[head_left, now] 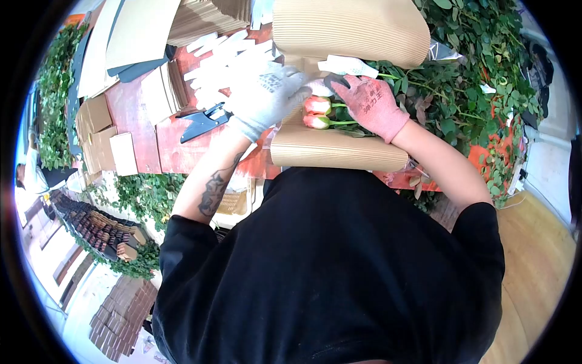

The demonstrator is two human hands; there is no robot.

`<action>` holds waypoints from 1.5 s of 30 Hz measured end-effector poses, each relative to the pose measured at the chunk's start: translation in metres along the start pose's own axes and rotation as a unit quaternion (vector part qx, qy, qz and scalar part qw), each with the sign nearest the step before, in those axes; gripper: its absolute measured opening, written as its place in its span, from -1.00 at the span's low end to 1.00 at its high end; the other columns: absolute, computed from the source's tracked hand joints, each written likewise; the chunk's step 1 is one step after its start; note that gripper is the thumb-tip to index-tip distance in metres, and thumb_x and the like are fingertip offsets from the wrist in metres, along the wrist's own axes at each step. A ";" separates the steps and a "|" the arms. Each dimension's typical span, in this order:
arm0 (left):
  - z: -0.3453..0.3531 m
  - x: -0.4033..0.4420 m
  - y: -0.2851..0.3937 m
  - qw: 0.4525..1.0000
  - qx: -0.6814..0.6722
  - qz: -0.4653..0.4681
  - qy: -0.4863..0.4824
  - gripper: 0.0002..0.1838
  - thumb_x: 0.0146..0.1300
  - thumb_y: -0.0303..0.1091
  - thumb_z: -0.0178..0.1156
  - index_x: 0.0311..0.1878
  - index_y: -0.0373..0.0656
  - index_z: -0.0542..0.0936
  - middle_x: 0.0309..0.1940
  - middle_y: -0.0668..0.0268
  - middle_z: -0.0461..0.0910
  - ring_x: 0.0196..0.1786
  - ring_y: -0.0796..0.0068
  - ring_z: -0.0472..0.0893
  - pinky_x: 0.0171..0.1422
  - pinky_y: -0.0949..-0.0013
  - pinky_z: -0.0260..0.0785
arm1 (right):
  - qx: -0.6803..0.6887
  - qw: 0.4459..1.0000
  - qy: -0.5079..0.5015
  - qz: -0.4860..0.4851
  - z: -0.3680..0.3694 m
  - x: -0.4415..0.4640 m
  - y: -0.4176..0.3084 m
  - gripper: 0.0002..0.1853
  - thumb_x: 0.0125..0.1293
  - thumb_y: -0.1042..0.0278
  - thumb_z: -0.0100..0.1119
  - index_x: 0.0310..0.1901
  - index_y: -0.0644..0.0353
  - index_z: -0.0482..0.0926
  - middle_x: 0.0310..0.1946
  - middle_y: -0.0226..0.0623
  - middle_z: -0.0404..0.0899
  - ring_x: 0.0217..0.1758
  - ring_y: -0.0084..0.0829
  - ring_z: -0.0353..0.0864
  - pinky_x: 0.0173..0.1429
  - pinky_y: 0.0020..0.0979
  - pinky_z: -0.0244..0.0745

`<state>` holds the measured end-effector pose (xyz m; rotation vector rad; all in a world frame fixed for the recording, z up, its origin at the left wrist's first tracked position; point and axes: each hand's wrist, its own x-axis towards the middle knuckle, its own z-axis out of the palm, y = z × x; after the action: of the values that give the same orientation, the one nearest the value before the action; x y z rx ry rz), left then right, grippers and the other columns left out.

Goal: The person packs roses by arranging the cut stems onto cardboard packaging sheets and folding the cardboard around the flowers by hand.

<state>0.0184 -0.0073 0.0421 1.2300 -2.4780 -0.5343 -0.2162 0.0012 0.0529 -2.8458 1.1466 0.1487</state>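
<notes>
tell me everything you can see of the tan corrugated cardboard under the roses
The corrugated cardboard is tan and finely ribbed, apparently one flexible sheet, lying on the red table. Its far side forms a broad, curved flap; its near side bends up into a narrower band. Rose heads and stems lie between these. The right hand, in a pink glove, is over it; whether they touch is unclear.

Far left: person in white top (37, 179), near tall leafy bank (56, 115). Lower left: stacked brown boxes (123, 315); dark bundles (100, 227) piled in rows, greenery (142, 262) alongside. Lower right: broad tan surface (536, 267).
</notes>
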 end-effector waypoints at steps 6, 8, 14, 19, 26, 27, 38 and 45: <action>0.009 -0.017 -0.021 0.998 -0.011 -0.007 0.057 -0.79 0.18 -0.31 0.16 -0.14 -0.16 0.58 -0.32 0.14 0.60 -0.28 0.14 0.59 -0.15 0.18 0.42 | 0.024 0.999 0.017 0.040 0.009 0.002 0.002 -0.70 0.20 0.40 -0.05 -0.02 0.16 0.47 -0.21 -0.22 0.55 -0.19 -0.32 0.62 -0.22 -0.33 0.55; -0.016 -0.029 -0.040 0.993 -0.040 -0.088 0.073 -0.83 0.11 -0.45 0.18 -0.20 -0.17 0.60 -0.27 0.15 0.61 -0.27 0.18 0.63 -0.15 0.24 0.46 | 0.034 0.998 0.028 0.041 0.010 0.002 0.002 -0.78 0.20 0.41 -0.04 -0.11 0.17 0.46 -0.24 -0.22 0.56 -0.21 -0.30 0.63 -0.24 -0.31 0.56; -0.050 -0.015 -0.002 0.998 -0.040 -0.037 0.035 -0.75 0.18 -0.38 0.15 -0.08 -0.17 0.62 -0.08 0.16 0.62 -0.07 0.19 0.62 0.03 0.26 0.44 | -0.004 1.000 0.026 0.011 0.006 0.004 0.000 -0.72 0.22 0.40 -0.04 -0.03 0.14 0.48 -0.22 -0.22 0.55 -0.26 -0.32 0.65 -0.32 -0.37 0.56; -0.004 0.015 0.018 0.993 -0.102 0.037 -0.055 -0.76 0.18 -0.41 0.16 -0.08 -0.14 0.63 -0.12 0.19 0.63 -0.10 0.19 0.62 0.01 0.29 0.46 | 0.009 1.000 0.023 0.013 0.000 -0.001 0.001 -0.72 0.22 0.35 -0.02 -0.03 0.13 0.49 -0.21 -0.20 0.54 -0.24 -0.29 0.64 -0.28 -0.36 0.56; 0.003 0.024 -0.005 0.974 -0.199 0.002 -0.113 -0.72 0.18 -0.39 0.20 -0.01 -0.07 0.62 -0.12 0.24 0.64 -0.12 0.33 0.64 -0.01 0.36 0.48 | 0.057 0.997 -0.055 -0.016 -0.024 -0.003 -0.004 -0.79 0.14 0.24 0.11 -0.23 0.13 0.55 -0.31 -0.23 0.54 -0.23 -0.26 0.63 -0.22 -0.31 0.52; -0.004 0.026 0.001 0.981 -0.164 0.029 -0.099 -0.74 0.18 -0.36 0.21 -0.04 -0.07 0.64 -0.14 0.25 0.64 -0.12 0.33 0.64 0.01 0.36 0.48 | 0.058 0.996 -0.051 -0.033 -0.019 0.000 -0.004 -0.81 0.13 0.25 0.11 -0.27 0.15 0.54 -0.34 -0.23 0.54 -0.26 -0.25 0.63 -0.24 -0.28 0.52; 0.003 0.022 0.013 0.992 -0.092 0.007 -0.084 -0.76 0.20 -0.30 0.15 -0.10 -0.12 0.63 -0.13 0.24 0.62 -0.13 0.19 0.62 -0.02 0.27 0.45 | 0.091 0.996 -0.017 0.012 -0.014 -0.003 0.000 -0.79 0.13 0.19 0.13 -0.25 0.09 0.52 -0.30 -0.26 0.51 -0.29 -0.26 0.61 -0.21 -0.29 0.52; -0.003 0.010 0.026 0.991 -0.103 0.016 -0.087 -0.68 0.26 -0.26 0.08 0.01 -0.18 0.57 0.01 0.15 0.53 -0.09 0.13 0.60 0.00 0.21 0.45 | 0.049 0.994 0.085 0.038 -0.032 -0.029 0.014 -0.68 0.10 0.19 0.16 -0.09 0.05 0.51 -0.20 -0.28 0.54 -0.28 -0.31 0.62 -0.27 -0.34 0.50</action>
<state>-0.0044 -0.0014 0.0583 1.1035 -2.5008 -0.8996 -0.2445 0.0079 0.0878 -2.7743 1.2552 -0.1460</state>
